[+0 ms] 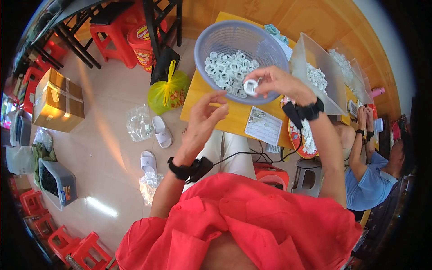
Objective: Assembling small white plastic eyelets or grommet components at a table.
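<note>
My right hand (278, 83) pinches a white ring-shaped plastic part (250, 87) over the near rim of a grey-purple plastic basket (267, 45). Inside the basket lies a heap of similar white ring-shaped parts (225, 67). My left hand (206, 114) is raised just left of the basket's near side, its fingers bent but apart, and I see nothing in it. Between my forearms, a shallow white tray (264, 127) with small pieces at its far end rests on the yellow table (191, 101).
Right of the basket stands a clear bin (299, 67) of white parts. A red dish (291, 130) of white pieces is beneath my right forearm. Black cables (243, 155) cross near my lap. Another person (371, 180) works at the right. A yellow-green bag (166, 96) and slippers (162, 132) lie left.
</note>
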`<state>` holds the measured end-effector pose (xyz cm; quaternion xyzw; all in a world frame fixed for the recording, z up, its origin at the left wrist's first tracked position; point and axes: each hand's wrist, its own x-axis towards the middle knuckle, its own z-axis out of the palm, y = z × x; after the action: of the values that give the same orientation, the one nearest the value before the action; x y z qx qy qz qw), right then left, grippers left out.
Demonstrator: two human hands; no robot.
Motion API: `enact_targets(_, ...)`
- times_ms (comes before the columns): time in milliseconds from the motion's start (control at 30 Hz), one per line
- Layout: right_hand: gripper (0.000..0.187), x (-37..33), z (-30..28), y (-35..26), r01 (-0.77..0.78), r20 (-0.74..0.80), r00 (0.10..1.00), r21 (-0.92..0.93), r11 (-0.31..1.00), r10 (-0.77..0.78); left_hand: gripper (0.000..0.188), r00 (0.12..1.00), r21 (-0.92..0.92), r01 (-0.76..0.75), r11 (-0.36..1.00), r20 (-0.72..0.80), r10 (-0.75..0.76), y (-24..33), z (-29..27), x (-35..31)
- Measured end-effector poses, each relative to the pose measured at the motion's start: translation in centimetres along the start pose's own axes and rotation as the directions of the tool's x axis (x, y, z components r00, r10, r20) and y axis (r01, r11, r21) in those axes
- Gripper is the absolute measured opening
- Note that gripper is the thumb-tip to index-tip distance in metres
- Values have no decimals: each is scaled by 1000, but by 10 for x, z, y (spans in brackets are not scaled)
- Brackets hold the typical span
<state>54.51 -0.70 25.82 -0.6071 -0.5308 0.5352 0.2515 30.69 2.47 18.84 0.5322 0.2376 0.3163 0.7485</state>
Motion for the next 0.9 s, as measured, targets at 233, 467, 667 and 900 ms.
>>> enact_targets(233,32,-49,65,23,72,-169,985,224,972,-35,22,990,93,-144,985,18,143,-32,43,9)
enact_targets(467,34,-65,73,43,113,-225,974,376,920,-28,17,998,-62,69,996,-3,-70,-30,45,-4)
enact_targets(667,30,-53,45,41,164,-355,932,245,955,-69,16,990,-195,44,980,-124,-69,-24,31,-13)
enact_targets(900,32,-66,42,55,187,-752,556,-302,935,-354,9,981,-222,163,961,-69,-183,-23,24,-32)
